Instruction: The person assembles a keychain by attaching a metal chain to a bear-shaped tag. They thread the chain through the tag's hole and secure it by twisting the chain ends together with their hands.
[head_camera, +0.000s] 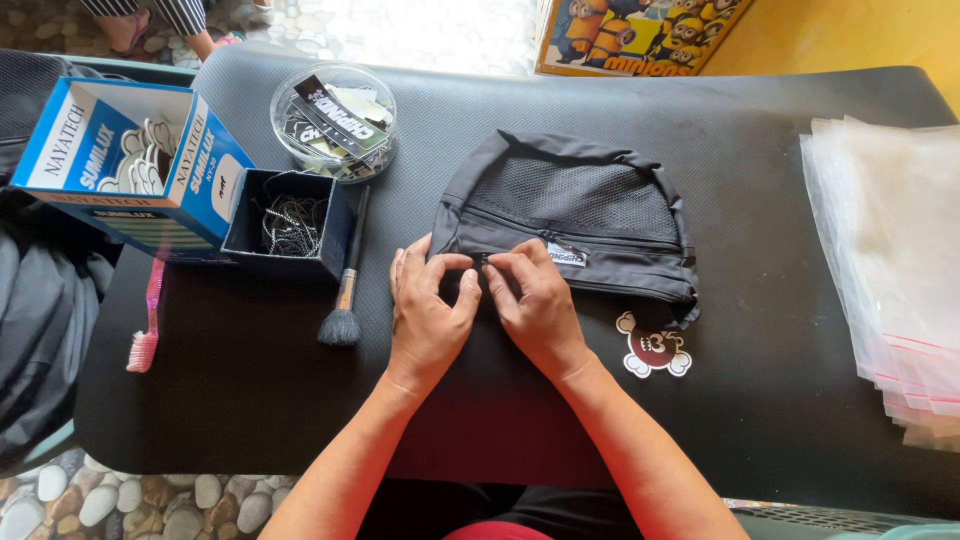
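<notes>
While both hands meet at the near edge of a dark pouch, the scene reads so:

Left hand (428, 310): thumb and forefinger pinched on the pouch's lower seam, other fingers curled loosely.
Right hand (535, 300): fingertips pressed together on the same seam, touching the left fingertips; whether they grip a zip pull I cannot tell.
Black pouch (580, 215): flat on the mat, mesh panel up, stretching away beyond the fingertips.
Black mat (760, 400): under hands and pouch.
Brush (345, 290): just left of the left fingers, bristles toward the person.
Dark chain box (290, 225): beyond the brush, left of the fingers.
Blue carton (130, 165): further left.
Round clear tub (333, 120): beyond the left fingers.
Skull sticker (652, 348): just right of the right hand.
Clear bags (895, 260): well right.
Pink toothbrush (147, 325): far left.
</notes>
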